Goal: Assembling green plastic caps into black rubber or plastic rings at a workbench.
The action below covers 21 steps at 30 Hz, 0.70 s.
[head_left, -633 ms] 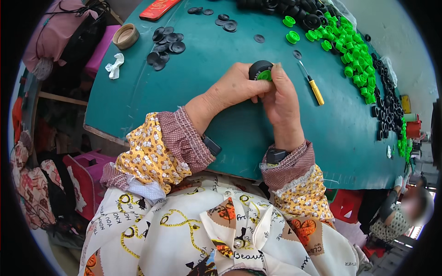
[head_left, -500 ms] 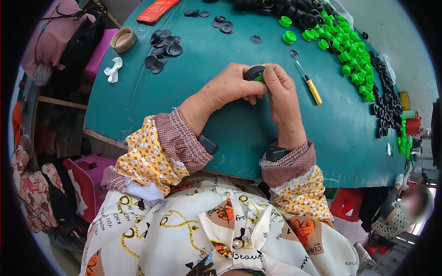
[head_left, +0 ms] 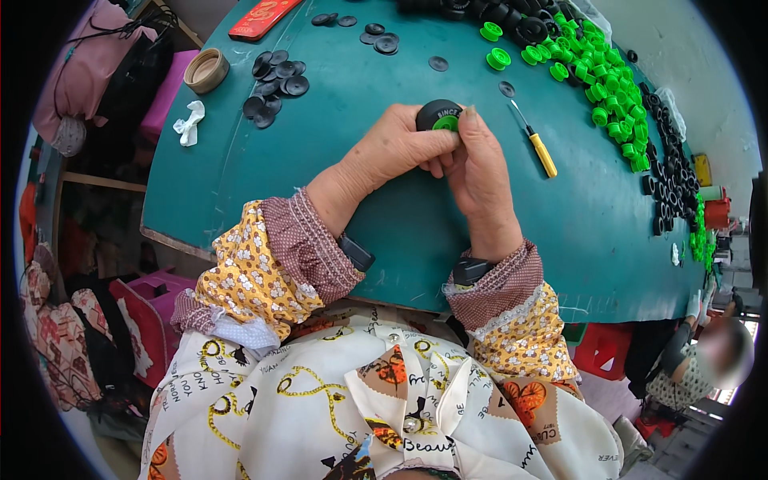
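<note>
While both hands [head_left: 448, 156] pinch the small black cap [head_left: 434, 114] at twelve o'clock, it looks light, rigid, best gripped by its rim.

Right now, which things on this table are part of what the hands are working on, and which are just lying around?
In the work: black round part with green piece, held by left hand and right hand; green spools; black discs.

Lying about: screwdriver, tape roll, red box, white scrap.

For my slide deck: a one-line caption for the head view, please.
Both hands press a green insert into a black round cap over a teal table.
</note>
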{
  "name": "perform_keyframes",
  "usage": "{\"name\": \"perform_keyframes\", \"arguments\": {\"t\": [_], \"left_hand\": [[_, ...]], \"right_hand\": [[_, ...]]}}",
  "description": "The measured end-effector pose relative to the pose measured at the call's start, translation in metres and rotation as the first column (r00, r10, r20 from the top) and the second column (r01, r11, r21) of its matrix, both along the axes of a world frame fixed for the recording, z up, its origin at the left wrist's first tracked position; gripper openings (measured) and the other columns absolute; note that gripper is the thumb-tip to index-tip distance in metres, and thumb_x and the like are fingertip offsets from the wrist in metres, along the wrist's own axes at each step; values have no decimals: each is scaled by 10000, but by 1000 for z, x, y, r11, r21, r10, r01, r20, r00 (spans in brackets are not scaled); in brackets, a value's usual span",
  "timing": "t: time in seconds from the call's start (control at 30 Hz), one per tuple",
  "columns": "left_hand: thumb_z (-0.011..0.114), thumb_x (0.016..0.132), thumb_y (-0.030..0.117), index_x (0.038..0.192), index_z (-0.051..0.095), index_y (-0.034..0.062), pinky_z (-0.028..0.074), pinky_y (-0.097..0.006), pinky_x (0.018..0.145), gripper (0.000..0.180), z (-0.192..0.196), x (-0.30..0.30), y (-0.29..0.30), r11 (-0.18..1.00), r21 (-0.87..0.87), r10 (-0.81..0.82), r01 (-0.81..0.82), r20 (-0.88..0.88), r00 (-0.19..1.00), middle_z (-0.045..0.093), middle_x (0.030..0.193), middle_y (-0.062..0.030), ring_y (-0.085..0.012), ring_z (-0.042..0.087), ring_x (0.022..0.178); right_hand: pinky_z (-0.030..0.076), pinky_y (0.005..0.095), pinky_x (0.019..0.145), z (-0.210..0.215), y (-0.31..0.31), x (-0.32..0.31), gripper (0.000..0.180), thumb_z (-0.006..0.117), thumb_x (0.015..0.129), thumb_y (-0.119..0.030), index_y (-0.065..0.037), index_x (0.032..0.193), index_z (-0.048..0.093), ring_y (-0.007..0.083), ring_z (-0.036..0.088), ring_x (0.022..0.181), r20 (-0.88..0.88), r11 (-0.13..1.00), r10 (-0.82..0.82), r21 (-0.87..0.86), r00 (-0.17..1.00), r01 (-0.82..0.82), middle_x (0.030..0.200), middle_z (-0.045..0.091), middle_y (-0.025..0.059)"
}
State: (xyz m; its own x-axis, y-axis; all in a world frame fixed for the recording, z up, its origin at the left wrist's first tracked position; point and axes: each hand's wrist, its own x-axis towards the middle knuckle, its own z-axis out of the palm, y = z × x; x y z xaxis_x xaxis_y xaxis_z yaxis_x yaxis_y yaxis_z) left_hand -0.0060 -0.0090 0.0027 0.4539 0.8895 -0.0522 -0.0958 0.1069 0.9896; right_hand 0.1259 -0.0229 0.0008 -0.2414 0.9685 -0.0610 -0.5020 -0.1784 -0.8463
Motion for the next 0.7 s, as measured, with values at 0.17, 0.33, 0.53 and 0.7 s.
{"name": "perform_keyframes", "arguments": {"t": [0.17, 0.33, 0.53, 0.7], "left_hand": [[583, 802, 119, 922, 575, -16, 472, -221, 556, 180, -3, 12, -5, 994, 108, 26, -30, 39, 999, 589, 732, -31, -95, 555, 613], [577, 806, 118, 928, 574, -11, 466, -212, 553, 178, -3, 20, -6, 985, 166, 59, -55, -23, 998, 587, 730, -27, -87, 547, 613], [601, 758, 164, 922, 601, -17, 441, -219, 509, 244, -11, 16, 2, 991, 103, 92, -86, -59, 994, 575, 660, -29, -79, 525, 567], [608, 789, 189, 855, 603, -13, 469, -207, 557, 213, 4, 9, 4, 995, 72, 83, -76, -105, 991, 593, 720, -38, -87, 559, 633]], "right_hand": [[359, 221, 486, 4, -3, 2, 314, 401, 917, -320, -28, 948, 512, 81, 440, 576, -6, 996, -83, -9, 996, 83, 715, 499, 16], [367, 231, 493, 5, -1, 8, 318, 408, 911, -331, -35, 954, 515, 84, 444, 580, 57, 994, -113, 10, 992, 113, 733, 510, 14], [368, 219, 492, -1, 5, 8, 302, 418, 911, -318, -36, 924, 527, 77, 434, 575, -39, 994, -69, -88, 997, 66, 713, 500, 6], [409, 211, 560, 2, 5, 10, 256, 477, 899, -257, -14, 918, 554, 61, 474, 661, 241, 978, -171, 160, 955, 134, 762, 542, 11]]}}
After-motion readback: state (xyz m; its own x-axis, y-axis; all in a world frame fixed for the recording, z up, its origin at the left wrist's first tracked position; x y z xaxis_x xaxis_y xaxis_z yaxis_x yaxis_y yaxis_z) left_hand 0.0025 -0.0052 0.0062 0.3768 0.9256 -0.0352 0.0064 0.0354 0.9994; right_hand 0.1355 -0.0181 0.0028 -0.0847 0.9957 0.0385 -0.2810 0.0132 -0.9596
